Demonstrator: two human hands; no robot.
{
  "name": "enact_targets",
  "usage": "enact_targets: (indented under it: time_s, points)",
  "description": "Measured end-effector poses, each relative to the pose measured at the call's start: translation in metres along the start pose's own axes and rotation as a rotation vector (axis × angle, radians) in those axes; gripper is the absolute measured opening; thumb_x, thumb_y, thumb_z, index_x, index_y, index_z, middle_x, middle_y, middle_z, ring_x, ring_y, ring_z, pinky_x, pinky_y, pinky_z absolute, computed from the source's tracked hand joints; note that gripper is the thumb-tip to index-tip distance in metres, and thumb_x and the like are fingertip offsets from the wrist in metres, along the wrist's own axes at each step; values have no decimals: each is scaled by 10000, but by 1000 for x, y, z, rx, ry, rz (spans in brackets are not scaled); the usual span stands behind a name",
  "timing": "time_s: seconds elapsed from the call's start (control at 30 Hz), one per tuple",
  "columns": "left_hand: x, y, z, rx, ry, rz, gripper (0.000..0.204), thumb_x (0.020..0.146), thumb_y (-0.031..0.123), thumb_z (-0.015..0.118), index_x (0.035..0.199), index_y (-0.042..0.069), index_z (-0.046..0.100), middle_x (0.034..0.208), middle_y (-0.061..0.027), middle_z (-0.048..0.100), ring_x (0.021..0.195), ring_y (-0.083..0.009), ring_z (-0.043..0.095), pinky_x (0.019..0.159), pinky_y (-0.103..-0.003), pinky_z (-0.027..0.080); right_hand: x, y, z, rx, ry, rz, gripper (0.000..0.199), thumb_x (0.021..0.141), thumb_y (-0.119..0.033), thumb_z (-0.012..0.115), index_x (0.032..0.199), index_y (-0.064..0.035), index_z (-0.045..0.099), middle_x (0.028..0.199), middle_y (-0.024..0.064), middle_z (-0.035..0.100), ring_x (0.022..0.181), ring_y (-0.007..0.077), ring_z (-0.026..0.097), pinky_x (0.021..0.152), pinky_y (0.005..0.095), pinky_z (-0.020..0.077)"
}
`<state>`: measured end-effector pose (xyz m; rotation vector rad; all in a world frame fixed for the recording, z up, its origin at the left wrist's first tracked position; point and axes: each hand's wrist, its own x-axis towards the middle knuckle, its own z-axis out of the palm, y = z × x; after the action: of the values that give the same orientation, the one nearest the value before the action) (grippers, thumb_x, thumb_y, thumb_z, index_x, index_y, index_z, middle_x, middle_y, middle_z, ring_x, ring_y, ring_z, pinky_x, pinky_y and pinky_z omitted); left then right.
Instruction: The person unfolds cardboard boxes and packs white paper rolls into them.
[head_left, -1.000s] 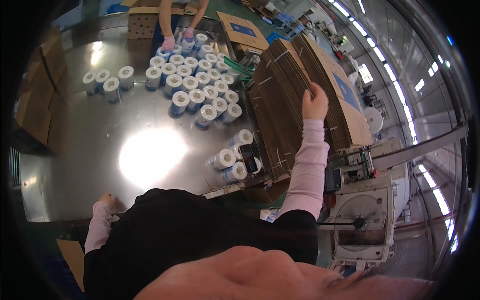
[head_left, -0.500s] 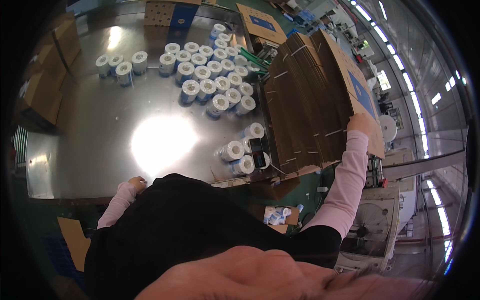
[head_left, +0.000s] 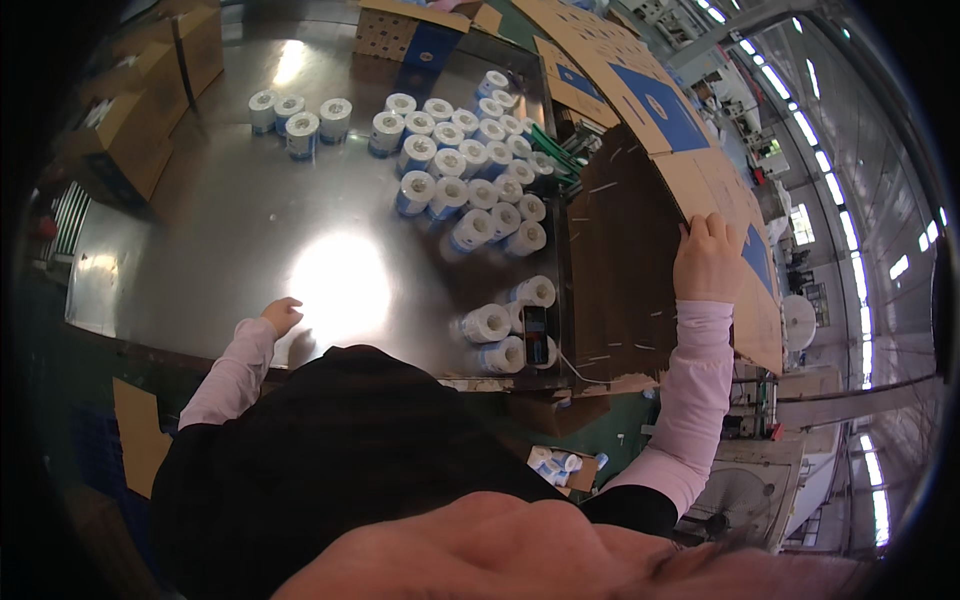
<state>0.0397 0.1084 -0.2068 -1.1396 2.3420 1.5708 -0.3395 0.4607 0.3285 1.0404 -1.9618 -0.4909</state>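
My right hand (head_left: 710, 258) is closed over the upper edge of a flattened cardboard box (head_left: 700, 185), brown with blue panels, with the fingers bent over its top. The box stands on edge against a stack of flattened cardboard (head_left: 622, 250) at the right of the metal table. Low over the table's front left part is my left hand (head_left: 282, 316), its fingers a little apart and nothing seen in them. Nearest my right forearm on the table are several wrapped white paper rolls (head_left: 487, 324) and a dark phone (head_left: 536, 336).
A larger cluster of wrapped rolls (head_left: 450, 163) stands upright on the metal table (head_left: 190, 260), with a small group (head_left: 302, 134) farther left. Cardboard boxes (head_left: 130, 130) line the left edge, and another box (head_left: 412, 36) stands at the back. A carton of rolls (head_left: 560, 465) is on the floor.
My right hand has drawn the flattened box up and away from the stack, so more of its panels shows. The left hand has risen forward over the table. The view has shifted.
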Motion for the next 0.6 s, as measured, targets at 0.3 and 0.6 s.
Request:
enact_targets:
  time_s: [0.3,0.6]
  points:
    - [-50,195,-77,43,487,451,759,803,217,700,1448,105,314,1309,-193,492,1170,-314,508,996,-396,411,58,-156,-28,852,-2,-48,369,878,-112,582,1241,-70,532,824,181,668,721,367,643,629,434,514]
    - [-53,157,-30,27,798,352,884,788,155,677,1506,103,164,1477,-256,281,1339,-410,334,1084,-419,330,118,-396,-19,1746,-597,-269,434,834,-211,532,1200,22,517,971,249,649,893,400,636,818,422,502]
